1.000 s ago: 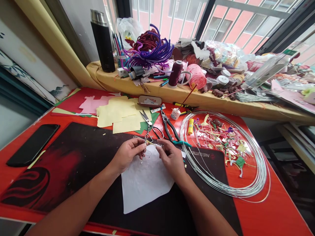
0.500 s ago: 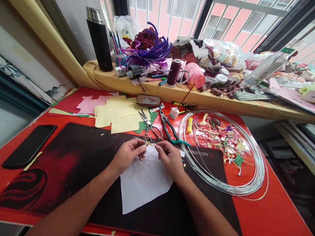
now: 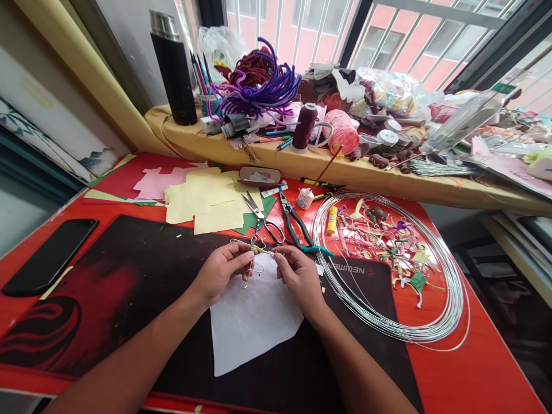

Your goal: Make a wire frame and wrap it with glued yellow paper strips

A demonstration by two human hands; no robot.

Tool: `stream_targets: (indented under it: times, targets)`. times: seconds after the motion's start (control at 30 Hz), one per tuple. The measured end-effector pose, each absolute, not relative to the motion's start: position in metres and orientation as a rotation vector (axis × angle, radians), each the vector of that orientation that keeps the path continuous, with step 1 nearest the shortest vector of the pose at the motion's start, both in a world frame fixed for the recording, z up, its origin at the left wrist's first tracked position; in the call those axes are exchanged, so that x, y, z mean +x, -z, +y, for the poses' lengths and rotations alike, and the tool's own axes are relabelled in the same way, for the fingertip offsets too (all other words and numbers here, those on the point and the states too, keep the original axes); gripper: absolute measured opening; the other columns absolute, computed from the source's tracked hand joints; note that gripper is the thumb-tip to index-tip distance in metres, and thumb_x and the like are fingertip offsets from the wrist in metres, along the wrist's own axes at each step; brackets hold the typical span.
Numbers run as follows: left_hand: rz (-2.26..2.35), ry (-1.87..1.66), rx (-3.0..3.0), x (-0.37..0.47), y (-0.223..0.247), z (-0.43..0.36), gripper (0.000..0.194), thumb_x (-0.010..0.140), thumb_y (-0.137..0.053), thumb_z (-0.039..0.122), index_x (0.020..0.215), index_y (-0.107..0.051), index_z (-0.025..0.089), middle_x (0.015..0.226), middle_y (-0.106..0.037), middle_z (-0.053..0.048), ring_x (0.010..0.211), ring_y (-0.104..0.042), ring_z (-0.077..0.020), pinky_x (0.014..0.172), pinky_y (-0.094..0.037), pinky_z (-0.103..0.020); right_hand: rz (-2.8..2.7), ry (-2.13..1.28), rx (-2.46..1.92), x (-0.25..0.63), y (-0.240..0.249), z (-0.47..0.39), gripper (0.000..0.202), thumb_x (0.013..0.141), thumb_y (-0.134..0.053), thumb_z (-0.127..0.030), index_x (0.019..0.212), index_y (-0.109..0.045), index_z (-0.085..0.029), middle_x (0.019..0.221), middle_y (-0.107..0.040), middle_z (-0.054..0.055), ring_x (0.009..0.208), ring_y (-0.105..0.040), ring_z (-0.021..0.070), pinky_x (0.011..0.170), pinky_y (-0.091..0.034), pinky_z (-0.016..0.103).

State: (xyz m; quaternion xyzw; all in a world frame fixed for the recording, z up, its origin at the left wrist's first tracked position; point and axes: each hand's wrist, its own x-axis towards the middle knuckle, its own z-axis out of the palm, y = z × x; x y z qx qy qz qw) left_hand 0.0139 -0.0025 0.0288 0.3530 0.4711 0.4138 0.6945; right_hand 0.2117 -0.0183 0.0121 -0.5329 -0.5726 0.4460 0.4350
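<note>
A small bent wire figure (image 3: 257, 268) with loops is pinched between the thumb and fingers of my left hand (image 3: 226, 269). From its middle a thin yellowish strip (image 3: 263, 250) runs across to my right hand (image 3: 296, 276), whose thumb and forefinger close on the strip's end. Both hands are just above the far end of a white paper sheet (image 3: 254, 322), which lies on the black mat (image 3: 172, 345). Scissors (image 3: 259, 217) with open blades lie just beyond the wire figure, and pliers (image 3: 294, 221) are beyond my right hand.
A large wire coil (image 3: 452, 310) rings colourful scraps (image 3: 397, 247) on the right. Yellow paper (image 3: 202, 192) and a black phone-like slab (image 3: 52, 256) are left. Behind stand a glue bottle (image 3: 305, 198) and a cluttered ledge (image 3: 276, 152) with a black flask (image 3: 173, 75).
The wire figure has shifted and turned slightly to the left in my left hand. More of the yellowish strip shows between my hands. My right hand has hardly moved.
</note>
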Motion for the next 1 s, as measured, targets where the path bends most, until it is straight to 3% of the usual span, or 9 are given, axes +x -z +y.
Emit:
stream_targets:
  times: [0.3,0.63,0.83,1.0]
  targets:
    - [1.038,-0.898,0.797,0.0139,-0.0275,-0.0028,0.035,0.074,-0.086,0.043,0.09,-0.071,0.015,0.07,-0.066,-0.001,0.06,-0.061,-0.014,0.053,-0.049,-0.026,-1.472,-1.06,-1.328,0.2089,-0.0112,-0.0179,0.024,0.097,-0.062,-0.039,0.094,-0.074,-0.019,0.057,-0.06,-0.002,0.05,-0.057,0.0135,0.051,-0.044,0.024]
    - [1.036,-0.915,0.838,0.0128,-0.0251,-0.0037,0.035,0.077,-0.084,0.043,0.093,-0.07,0.015,0.07,-0.066,0.0,0.06,-0.061,-0.0124,0.053,-0.05,-0.024,-1.498,-1.016,-1.341,0.2099,-0.0123,-0.0196,0.025,0.096,-0.064,-0.039,0.109,-0.073,-0.02,0.06,-0.061,-0.003,0.054,-0.058,0.0155,0.058,-0.046,0.027]
    - [1.025,-0.896,0.872,0.0154,-0.0222,-0.0047,0.033,0.079,-0.084,0.042,0.092,-0.068,0.016,0.069,-0.067,0.001,0.06,-0.062,-0.0129,0.053,-0.051,-0.024,-1.525,-1.03,-1.332,0.2091,-0.0142,-0.0184,0.02,0.098,-0.062,-0.036,0.093,-0.073,-0.02,0.055,-0.058,-0.004,0.05,-0.053,0.0134,0.054,-0.041,0.025]
    - [1.029,-0.885,0.872,0.0134,-0.0193,-0.0042,0.032,0.08,-0.083,0.041,0.093,-0.068,0.015,0.07,-0.067,0.001,0.059,-0.062,-0.0124,0.054,-0.05,-0.024,-1.507,-1.07,-1.327,0.2088,-0.0155,-0.0181,0.02,0.097,-0.062,-0.036,0.09,-0.072,-0.019,0.054,-0.057,-0.004,0.049,-0.051,0.0126,0.054,-0.04,0.024]
